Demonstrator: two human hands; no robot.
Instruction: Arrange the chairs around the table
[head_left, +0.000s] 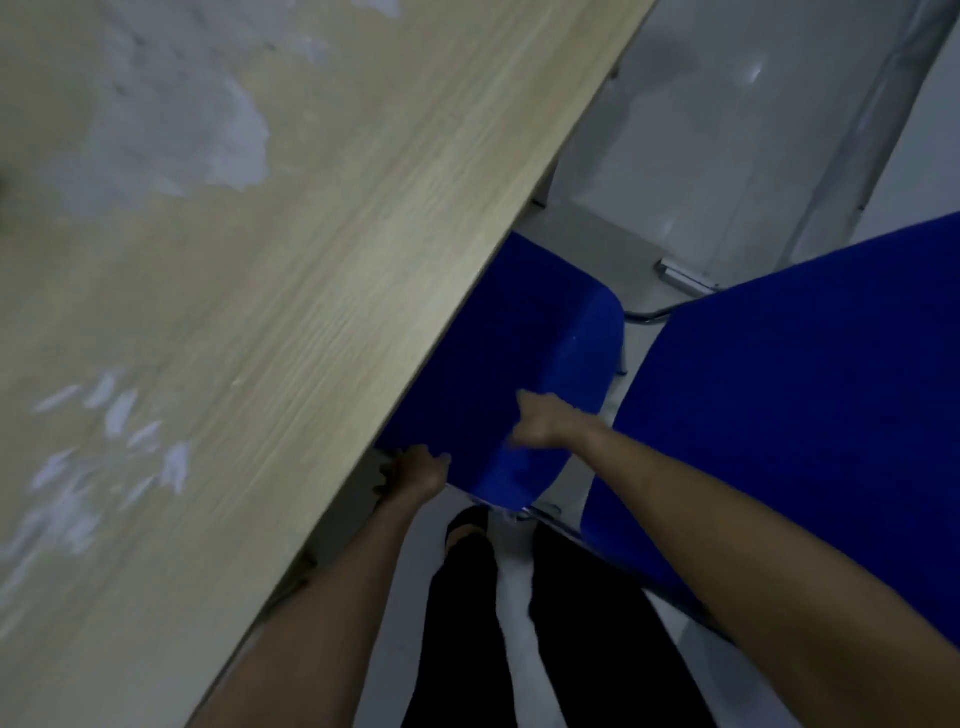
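The wooden table (249, 291) fills the left, and my left hand (415, 473) curls closed over the near corner of the blue chair (524, 353), whose seat is partly tucked under the table's edge. My right hand (540, 423) presses on the padded seat, fingers hidden, so I can't tell its grip. I judge the chair light and stiff-framed, soft on top, best held by its edges; the second blue chair (810, 395) is cut off right, everything blurred.
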